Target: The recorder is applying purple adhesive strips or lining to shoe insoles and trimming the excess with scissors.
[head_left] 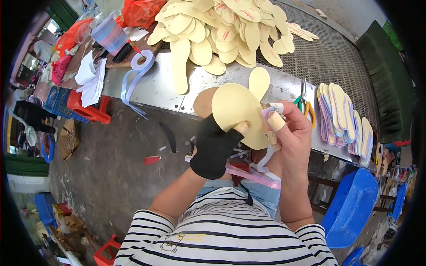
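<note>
My left hand, in a black fingerless glove, grips a cream insole in front of my lap, its thumb pressed on the face. My right hand is at the insole's right edge, with tape wrapped round its fingertips. Its thumb and forefinger pinch the end of a pale purple ribbon. Below that hand a whitish strip hangs toward my lap, where a pink ribbon lies. Another cream insole rests on the metal table behind, beside a brown piece partly hidden by the held insole.
A large heap of cream insoles covers the table's far part. Ribbon-edged insoles stand in rows at right, near scissors and orange-handled pliers. A ribbon roll trails off the table's edge. A blue tub stands lower right.
</note>
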The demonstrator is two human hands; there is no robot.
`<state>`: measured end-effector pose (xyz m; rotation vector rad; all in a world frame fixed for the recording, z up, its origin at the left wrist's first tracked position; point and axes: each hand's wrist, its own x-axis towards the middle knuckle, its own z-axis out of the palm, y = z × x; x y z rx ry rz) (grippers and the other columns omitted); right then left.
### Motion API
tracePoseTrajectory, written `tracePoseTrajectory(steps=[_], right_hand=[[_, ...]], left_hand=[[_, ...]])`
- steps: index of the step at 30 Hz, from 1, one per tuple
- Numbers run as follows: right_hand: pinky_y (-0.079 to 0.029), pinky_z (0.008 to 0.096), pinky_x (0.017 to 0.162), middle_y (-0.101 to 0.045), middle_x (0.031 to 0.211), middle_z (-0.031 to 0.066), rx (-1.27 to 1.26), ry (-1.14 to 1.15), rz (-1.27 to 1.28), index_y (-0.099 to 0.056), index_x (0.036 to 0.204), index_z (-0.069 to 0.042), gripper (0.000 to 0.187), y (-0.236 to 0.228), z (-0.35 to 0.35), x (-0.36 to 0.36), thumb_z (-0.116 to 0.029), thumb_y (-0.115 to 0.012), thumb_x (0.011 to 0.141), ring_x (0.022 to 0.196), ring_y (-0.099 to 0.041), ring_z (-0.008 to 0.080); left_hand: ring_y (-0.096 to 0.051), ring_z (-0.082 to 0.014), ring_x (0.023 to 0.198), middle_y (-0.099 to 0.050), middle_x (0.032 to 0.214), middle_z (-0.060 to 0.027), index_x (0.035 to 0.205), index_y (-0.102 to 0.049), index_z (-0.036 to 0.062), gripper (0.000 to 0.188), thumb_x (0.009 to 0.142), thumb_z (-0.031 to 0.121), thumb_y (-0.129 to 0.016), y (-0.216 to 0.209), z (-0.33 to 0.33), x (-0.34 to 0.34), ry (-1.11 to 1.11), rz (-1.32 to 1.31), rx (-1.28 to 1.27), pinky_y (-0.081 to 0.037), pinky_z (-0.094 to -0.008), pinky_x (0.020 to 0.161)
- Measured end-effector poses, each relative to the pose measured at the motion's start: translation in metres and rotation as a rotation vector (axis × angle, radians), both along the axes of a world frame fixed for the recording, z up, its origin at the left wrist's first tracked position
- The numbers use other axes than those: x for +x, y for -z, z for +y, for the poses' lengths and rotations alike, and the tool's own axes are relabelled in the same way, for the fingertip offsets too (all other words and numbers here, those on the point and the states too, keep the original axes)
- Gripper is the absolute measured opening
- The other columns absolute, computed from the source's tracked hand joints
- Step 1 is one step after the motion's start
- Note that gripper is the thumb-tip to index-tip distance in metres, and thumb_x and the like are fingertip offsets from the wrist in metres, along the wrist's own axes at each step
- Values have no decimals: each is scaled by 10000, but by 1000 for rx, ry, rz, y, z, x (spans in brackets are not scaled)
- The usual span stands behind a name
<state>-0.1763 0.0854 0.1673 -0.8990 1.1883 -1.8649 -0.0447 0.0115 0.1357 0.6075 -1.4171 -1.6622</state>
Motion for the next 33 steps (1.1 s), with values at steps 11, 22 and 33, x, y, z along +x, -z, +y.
tracePoseTrajectory(steps=[11, 22, 33], right_hand=[[-492, 207, 686, -652, 862, 59, 54, -26, -69, -614, 938, 18, 124, -2, -3, 0, -47, -604, 833, 790, -616, 99], [-285, 179, 486, -478, 776, 3, 41, 202, 380, -562, 795, 4, 68, 11, -12, -1, 26, -609, 751, 576, -391, 31], [-308, 156, 479, -534, 738, -45, 198, -104, -167, -600, 888, -38, 79, 24, -13, -5, -106, -600, 848, 625, -449, -1]], left_hand=[[-580, -106, 874, -632, 981, -46, 1071, -584, 6, 274, 802, 35, -629, -3, 0, 2, 70, -36, -80, -469, -263, 769], [-585, -109, 871, -634, 978, -50, 1062, -594, 15, 288, 788, 77, -661, -2, -10, 1, 78, -105, -179, -477, -267, 763], [-628, -153, 827, -651, 952, -117, 1068, -573, -38, 287, 798, 55, -611, -32, -40, -7, 218, 3, 162, -512, -279, 741]])
